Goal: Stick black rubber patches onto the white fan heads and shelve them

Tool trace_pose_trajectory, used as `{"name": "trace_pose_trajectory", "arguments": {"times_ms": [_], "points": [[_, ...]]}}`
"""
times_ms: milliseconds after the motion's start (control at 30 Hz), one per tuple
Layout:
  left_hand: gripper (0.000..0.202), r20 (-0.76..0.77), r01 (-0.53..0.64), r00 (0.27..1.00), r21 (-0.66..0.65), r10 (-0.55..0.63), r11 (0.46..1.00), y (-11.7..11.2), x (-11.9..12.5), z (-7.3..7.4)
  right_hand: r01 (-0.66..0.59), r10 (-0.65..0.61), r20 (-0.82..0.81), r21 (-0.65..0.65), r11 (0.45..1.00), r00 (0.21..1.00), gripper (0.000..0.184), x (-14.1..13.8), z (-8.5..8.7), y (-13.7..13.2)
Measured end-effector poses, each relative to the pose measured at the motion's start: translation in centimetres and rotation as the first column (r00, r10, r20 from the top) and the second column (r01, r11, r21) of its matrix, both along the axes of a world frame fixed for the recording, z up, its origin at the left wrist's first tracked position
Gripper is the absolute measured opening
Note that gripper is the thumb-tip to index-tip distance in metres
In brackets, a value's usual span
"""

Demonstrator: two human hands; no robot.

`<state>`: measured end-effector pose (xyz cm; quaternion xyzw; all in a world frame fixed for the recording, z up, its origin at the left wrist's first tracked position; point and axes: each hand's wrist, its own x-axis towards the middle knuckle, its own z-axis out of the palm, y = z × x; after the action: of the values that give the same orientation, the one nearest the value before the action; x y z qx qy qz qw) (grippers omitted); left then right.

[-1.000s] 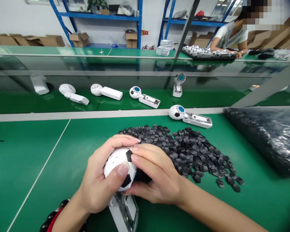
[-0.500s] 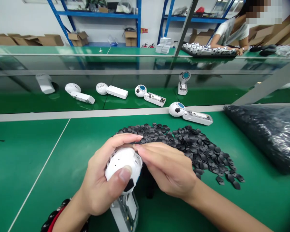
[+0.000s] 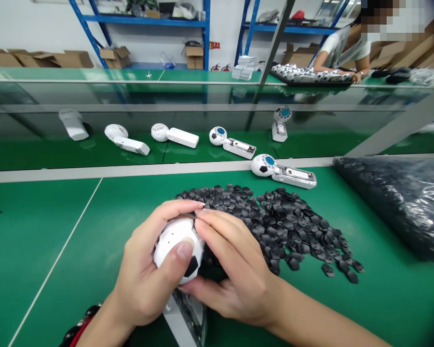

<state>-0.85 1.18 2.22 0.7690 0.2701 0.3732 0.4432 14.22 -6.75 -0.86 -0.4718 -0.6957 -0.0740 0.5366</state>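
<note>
A white device with a football-patterned ball head [image 3: 175,235] is in front of me, its grey handle [image 3: 181,315] pointing down toward the bottom of the view. My left hand [image 3: 150,262] wraps round the ball, thumb across its face beside a black pentagon patch. My right hand [image 3: 238,270] closes on the ball's right side, fingertips at its top edge and thumb low near the handle. Whether a small part lies under those right fingertips is hidden. Just beyond both hands spreads a pile of small black pentagon pieces [image 3: 285,226].
A similar device [image 3: 292,176] lies beyond the pile with its handle's inside showing. Several more, including one white unit [image 3: 183,138], rest on the green belt [image 3: 130,161] behind a pale rail. A plastic bag of black pieces [image 3: 401,207] sits at right. Another person [image 3: 343,50] works across.
My right hand has shifted left and its thumb has come under the ball, closing on it. The ball has moved slightly left. Devices on the belt have drifted right.
</note>
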Motion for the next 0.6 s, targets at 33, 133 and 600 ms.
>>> {"name": "trace_pose_trajectory", "arguments": {"times_ms": [33,133,600], "points": [[0.027,-0.012,-0.012,1.000,0.015,0.012,1.000,-0.1,0.0,0.0,0.004,-0.004,0.002,0.000,1.000,1.000,0.052,-0.1,0.2,-0.1],[0.028,-0.033,-0.045,0.998,0.071,0.048,0.996,-0.2,-0.1,0.0,0.036,-0.036,0.029,-0.007,0.999,0.999,0.044,-0.3,0.7,-0.5],[0.023,-0.057,-0.078,0.994,0.270,0.097,0.960,0.4,-0.6,-0.3,0.003,-0.002,0.047,-0.029,1.000,0.999,0.030,-0.3,0.9,0.4]]}}
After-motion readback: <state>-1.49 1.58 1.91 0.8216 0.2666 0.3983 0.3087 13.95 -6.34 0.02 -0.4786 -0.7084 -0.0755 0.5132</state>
